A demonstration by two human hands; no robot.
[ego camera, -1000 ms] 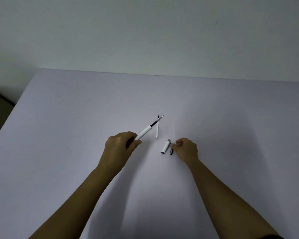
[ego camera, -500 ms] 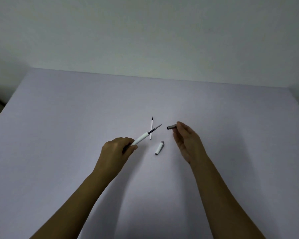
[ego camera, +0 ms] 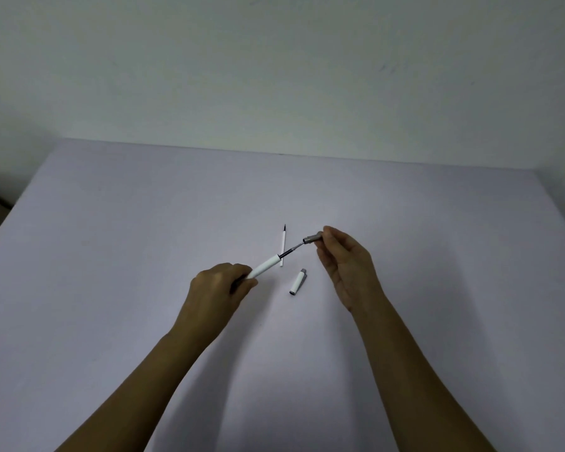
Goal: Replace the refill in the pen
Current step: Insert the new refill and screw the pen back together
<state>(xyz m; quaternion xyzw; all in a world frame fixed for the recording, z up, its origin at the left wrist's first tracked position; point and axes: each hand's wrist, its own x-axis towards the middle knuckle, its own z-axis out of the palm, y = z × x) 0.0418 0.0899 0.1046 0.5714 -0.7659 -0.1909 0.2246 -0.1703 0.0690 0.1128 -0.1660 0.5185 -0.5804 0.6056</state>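
My left hand grips the white pen barrel, which points up and to the right with a refill's dark thin tip sticking out of its end. My right hand pinches a small grey tip piece between thumb and fingers, its open end touching the refill's point. A second white refill lies on the table just behind the barrel. The white pen cap with a grey end lies on the table between my hands.
The pale lavender table runs back to a plain wall. Its left edge drops off at the far left, and its right corner shows at the far right.
My right hand lifted the grey tip piece off the table and brought it left to the refill's point. My left hand kept hold of the barrel.
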